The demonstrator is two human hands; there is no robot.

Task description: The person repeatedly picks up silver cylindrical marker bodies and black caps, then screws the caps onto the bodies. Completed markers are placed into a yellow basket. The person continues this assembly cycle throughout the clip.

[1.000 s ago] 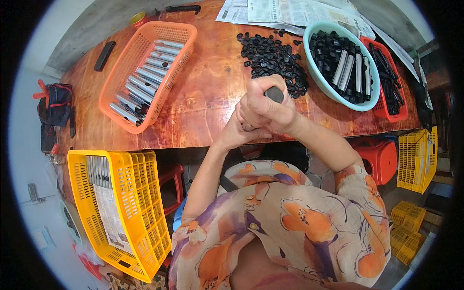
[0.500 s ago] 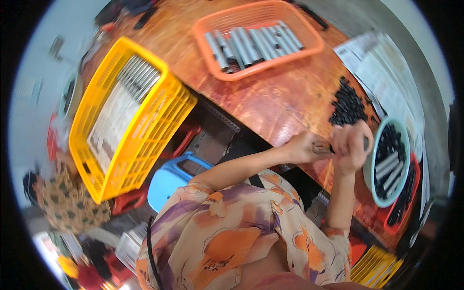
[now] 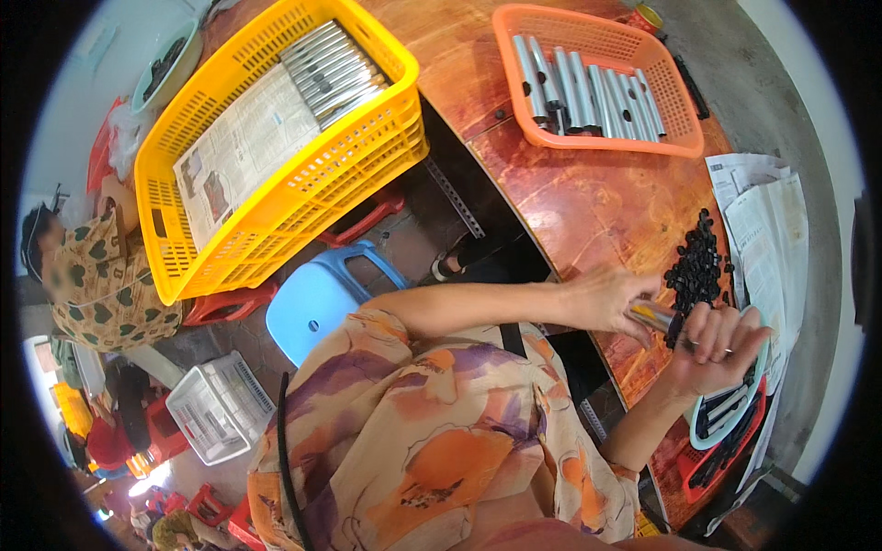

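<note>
My left hand (image 3: 606, 298) is closed round a short silver metal tube (image 3: 649, 314) over the near edge of the table. A dark piece (image 3: 675, 329) shows at the tube's right end. There my right hand (image 3: 721, 344) has its fingers curled in, the thumb side hidden; what it grips is not clear. Just beyond the hands lies a heap of small black plastic parts (image 3: 698, 266). Partly behind my right hand, a pale green bowl (image 3: 706, 439) holds more silver tubes.
An orange basket (image 3: 606, 147) of silver tubes stands farther back on the wooden table (image 3: 570, 197). Newspapers (image 3: 767, 239) lie at the right, near a red tray (image 3: 712, 482). Left are stacked yellow crates (image 3: 312, 193), a blue stool (image 3: 312, 298) and a seated person (image 3: 119, 266).
The view has shifted, so the table things sit farther right. The silver tube now shows plainly between my hands, and my right hand's fingers are less tightly clenched.
</note>
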